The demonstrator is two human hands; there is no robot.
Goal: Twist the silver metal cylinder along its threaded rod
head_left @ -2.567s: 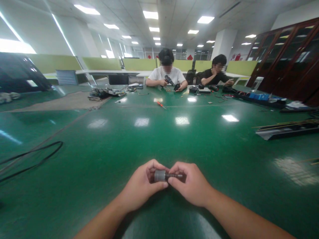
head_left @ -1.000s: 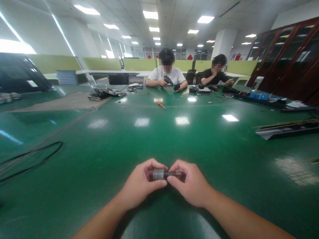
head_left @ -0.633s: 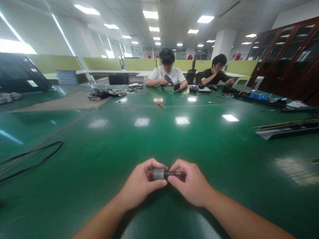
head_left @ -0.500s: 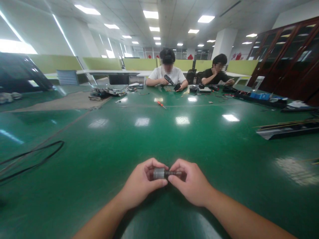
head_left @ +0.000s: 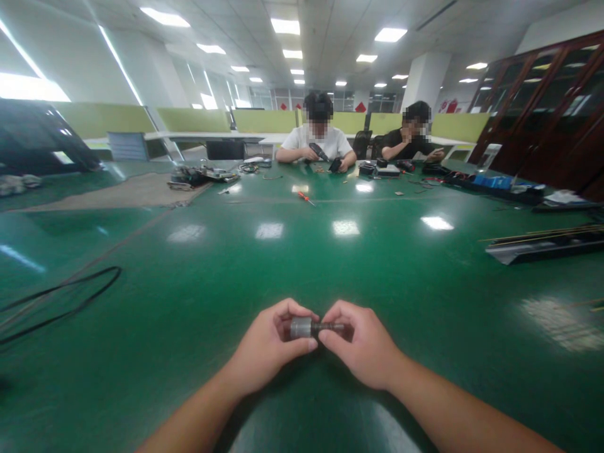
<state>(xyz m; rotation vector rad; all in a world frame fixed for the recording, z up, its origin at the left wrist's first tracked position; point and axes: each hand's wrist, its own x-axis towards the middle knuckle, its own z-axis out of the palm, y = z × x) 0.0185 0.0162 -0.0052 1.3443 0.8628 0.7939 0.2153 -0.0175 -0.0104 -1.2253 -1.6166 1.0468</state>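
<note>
A small metal part lies level between my hands, low in the middle of the head view. Its left half is a thick grey cylinder [head_left: 301, 328], and a thin dark shaft [head_left: 330, 327] with ridges like a thread runs out to the right. My left hand [head_left: 262, 349] curls round the cylinder, thumb in front and fingers behind. Around the shaft closes my right hand [head_left: 370, 349], its thumb and forefinger near the place where shaft and cylinder meet. The left end of the cylinder and the shaft's tip are partly hidden by my fingers.
The green table [head_left: 226, 270] spreads out ahead. A red screwdriver [head_left: 304, 197] lies farther off, a black cable [head_left: 94, 289] at left, a metal channel [head_left: 542, 245] at right. Across the table sit two people; one in white [head_left: 315, 141] holds a dark power tool.
My hands and the metal part are almost exactly where they were. Across the table, the person in white has shifted the head and the hand with the tool slightly.
</note>
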